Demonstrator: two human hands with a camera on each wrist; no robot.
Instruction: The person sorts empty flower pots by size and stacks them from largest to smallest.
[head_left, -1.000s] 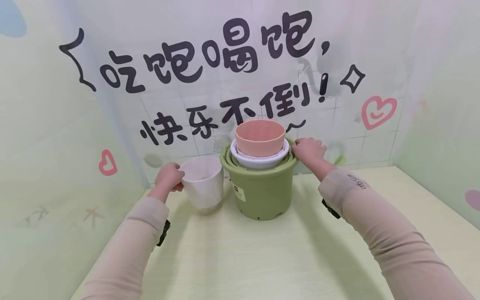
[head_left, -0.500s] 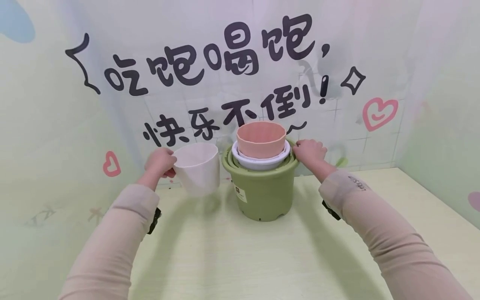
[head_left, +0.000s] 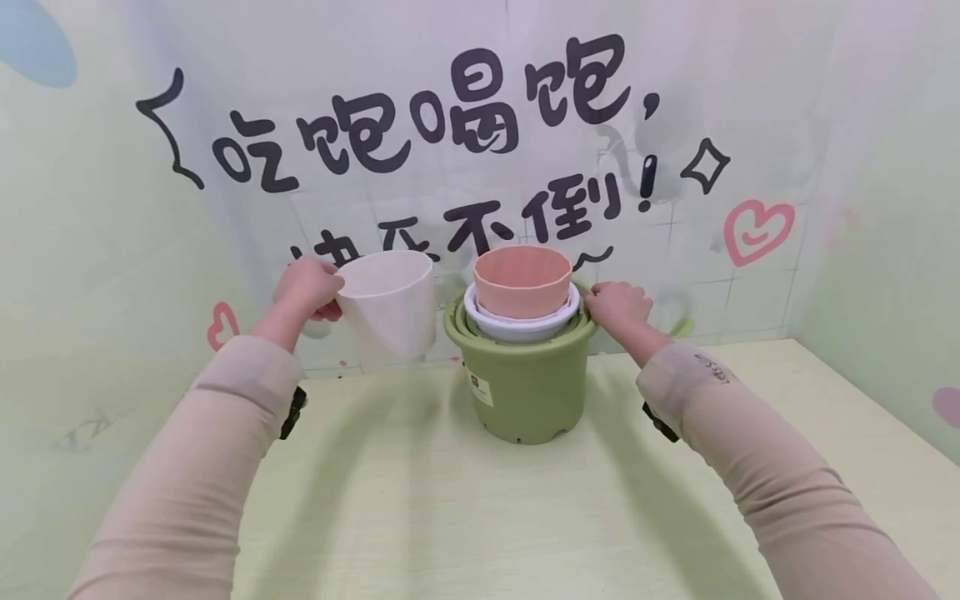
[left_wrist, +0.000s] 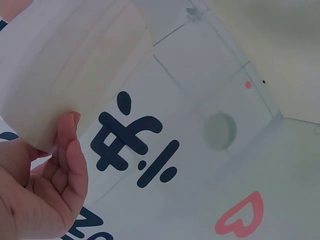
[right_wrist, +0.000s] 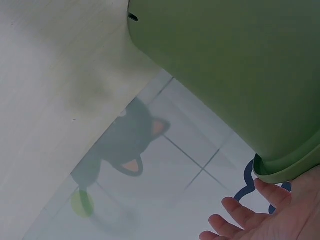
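Observation:
My left hand [head_left: 307,287] pinches the rim of a white flower pot [head_left: 393,317], which hangs above the table left of the stack. In the left wrist view, the fingers curl against the wall of this pot [left_wrist: 75,65]. A large green flower pot [head_left: 528,396] stands upright on the table, with smaller pots nested in it. Among these, a pink pot [head_left: 521,297] sits in a pale lilac one [head_left: 521,332]. My right hand [head_left: 621,310] holds the green pot's right rim; the right wrist view shows a fingertip beneath that rim [right_wrist: 285,175], the thumb hidden.
A light wood-look table [head_left: 480,517] lies under everything. Close behind the pots rises a printed wall sheet [head_left: 420,50] with dark characters. Pale green side sheets [head_left: 892,217] close in the table on both sides.
My left hand has lifted the white pot off the table and raised it up and slightly left. The right hand stays at the green pot's rim; the stack has not moved.

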